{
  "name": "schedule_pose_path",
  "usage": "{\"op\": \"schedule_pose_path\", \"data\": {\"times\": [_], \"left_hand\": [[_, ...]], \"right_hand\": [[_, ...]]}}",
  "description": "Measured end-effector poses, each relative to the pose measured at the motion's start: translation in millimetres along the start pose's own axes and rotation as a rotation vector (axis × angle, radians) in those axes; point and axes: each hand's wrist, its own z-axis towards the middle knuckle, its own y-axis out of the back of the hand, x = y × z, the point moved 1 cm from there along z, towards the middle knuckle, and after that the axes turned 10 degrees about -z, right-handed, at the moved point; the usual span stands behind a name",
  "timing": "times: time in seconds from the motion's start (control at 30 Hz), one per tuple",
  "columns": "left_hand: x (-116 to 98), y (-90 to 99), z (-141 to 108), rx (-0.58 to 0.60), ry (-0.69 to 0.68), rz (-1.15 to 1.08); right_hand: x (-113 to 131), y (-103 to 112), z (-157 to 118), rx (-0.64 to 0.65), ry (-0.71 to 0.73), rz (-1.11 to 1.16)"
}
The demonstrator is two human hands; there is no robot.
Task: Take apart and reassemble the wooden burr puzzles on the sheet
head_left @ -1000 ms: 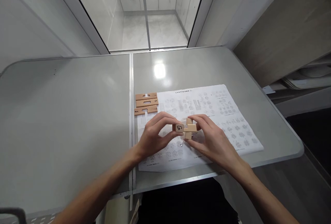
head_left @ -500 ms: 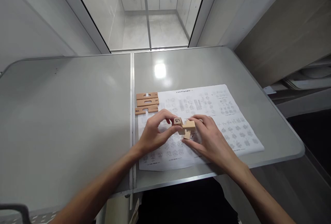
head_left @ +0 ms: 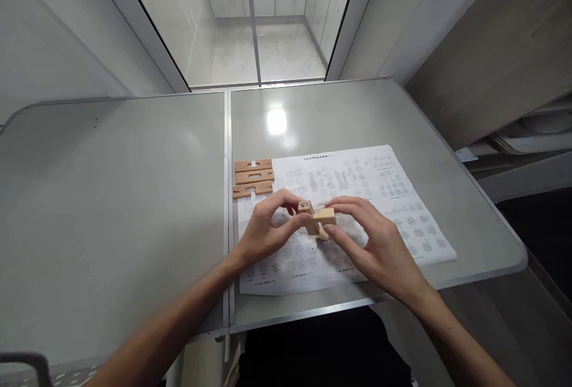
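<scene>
My left hand [head_left: 273, 226] pinches a light wooden puzzle block [head_left: 305, 206] between thumb and fingers; a dark handwritten mark shows on its end. Crossing it toward the right is a second pale block [head_left: 328, 216], joined or pressed against the first. My right hand [head_left: 375, 238] has its thumb below and its fingers above this block's right end, in a loose grip. Beneath them part of another light piece [head_left: 322, 235] shows near the right thumb. How the pieces interlock is hidden by the fingers.
Three brown notched wooden strips [head_left: 254, 176] with handwritten numbers lie in a row at the left edge of a printed instruction sheet [head_left: 402, 196]. The sheet is spread on a grey folding table [head_left: 134, 196] with a metal seam. Beyond the table stands a glass panel [head_left: 286, 47].
My right hand has shifted slightly, its thumb moving up from the lower piece to the crossing block's end. The lower piece now shows less. My left hand keeps its pinch.
</scene>
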Motion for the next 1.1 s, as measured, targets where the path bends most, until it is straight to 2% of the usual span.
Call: {"op": "schedule_pose_path", "data": {"times": [0.3,0.63,0.87,1.1], "left_hand": [[-3,-1.5,-1,0.034,-0.011,0.026],[-5,-1.6,0,0.016,0.035,0.055],[-5,-1.0,-1,0.007,0.065,0.071],[-7,-0.4,0,-0.008,0.067,0.092]], "right_hand": [[8,-5,-7,-0.119,0.024,-0.026],[12,-8,-9,-0.135,0.068,-0.048],[16,-11,-8,-0.203,0.098,-0.106],[16,-16,-12,-0.209,0.067,-0.128]]}}
